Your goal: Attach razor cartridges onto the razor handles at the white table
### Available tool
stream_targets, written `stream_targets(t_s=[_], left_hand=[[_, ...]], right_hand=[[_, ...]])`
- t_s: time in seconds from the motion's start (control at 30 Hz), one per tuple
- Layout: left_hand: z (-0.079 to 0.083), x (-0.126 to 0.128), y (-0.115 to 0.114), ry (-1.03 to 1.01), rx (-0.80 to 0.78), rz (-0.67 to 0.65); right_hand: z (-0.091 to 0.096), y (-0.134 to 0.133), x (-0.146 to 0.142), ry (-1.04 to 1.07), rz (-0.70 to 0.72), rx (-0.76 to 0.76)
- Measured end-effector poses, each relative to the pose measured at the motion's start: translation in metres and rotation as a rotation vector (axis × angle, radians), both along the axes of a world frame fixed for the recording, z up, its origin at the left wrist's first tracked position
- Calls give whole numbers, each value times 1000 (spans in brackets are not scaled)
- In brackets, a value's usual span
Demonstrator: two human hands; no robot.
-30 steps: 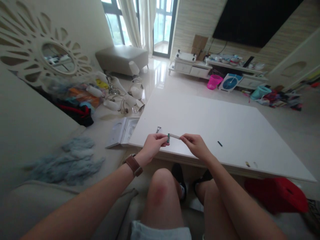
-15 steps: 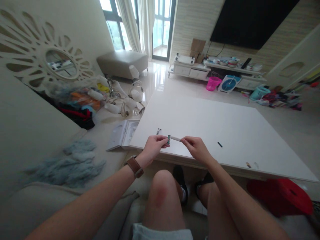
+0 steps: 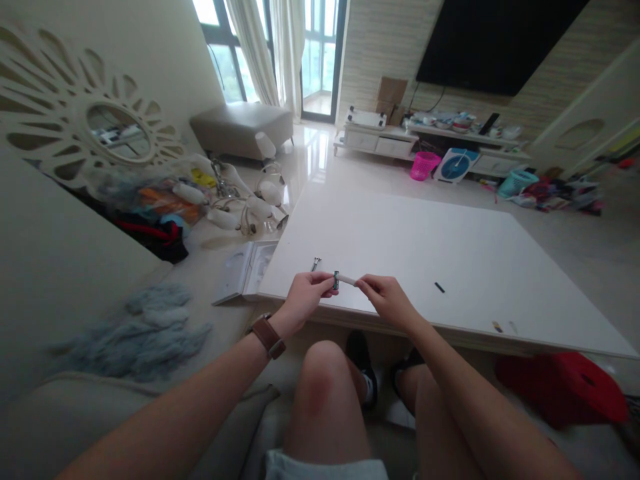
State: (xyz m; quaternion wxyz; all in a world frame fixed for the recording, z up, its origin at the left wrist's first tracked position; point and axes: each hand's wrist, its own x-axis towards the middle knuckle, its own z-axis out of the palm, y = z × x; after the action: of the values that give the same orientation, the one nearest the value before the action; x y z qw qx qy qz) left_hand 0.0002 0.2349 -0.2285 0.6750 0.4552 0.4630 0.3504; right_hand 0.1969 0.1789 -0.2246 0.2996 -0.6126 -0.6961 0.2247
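Since the earlier frame, the right hand has edged left, bringing its pinched thin off-white stick to the small green-and-black rectangular piece clasped in the left hand, above the white tabletop. Work seems under way; what remains is unclear. Fingers partly hide the piece; contact is blurred.

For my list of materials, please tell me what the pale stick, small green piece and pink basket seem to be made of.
The pale stick: matte, perhaps plastic or wood; its dull whitish surface leaves this open. The small green piece: possibly plastic, from its colouring; too small to judge finish. The pink basket: probably plastic, given its bright colour; finish unclear.
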Motion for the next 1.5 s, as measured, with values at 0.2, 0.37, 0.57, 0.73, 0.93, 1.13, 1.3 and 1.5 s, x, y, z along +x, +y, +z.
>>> stream_targets(t_s=[0.2,0.37,0.57,0.73,0.93,1.13,1.3,1.5], left_hand=[[3,0,-1,11,-1,-5],[2,0,-1,11,-7,0],[0,0,-1,6,-15,-9],[0,1,-1,-9,-15,-2],[1,1,-1,3,-19,4],[1,1,-2,1,-26,-13],[1,2,-2,0,-25,-14],[4,1,-3,22,4,-26]], right_hand=[[2,-3,0,-8,0,15],[2,-5,9,43,-26,-11],[0,0,-1,41,0,-40],[0,-1,2,36,-28,-12],[0,-4,13,71,-56,-48],[0,-2,-1,69,-3,-64],[0,-5,-1,59,2,-40],[-2,-8,11,63,-44,-45]])
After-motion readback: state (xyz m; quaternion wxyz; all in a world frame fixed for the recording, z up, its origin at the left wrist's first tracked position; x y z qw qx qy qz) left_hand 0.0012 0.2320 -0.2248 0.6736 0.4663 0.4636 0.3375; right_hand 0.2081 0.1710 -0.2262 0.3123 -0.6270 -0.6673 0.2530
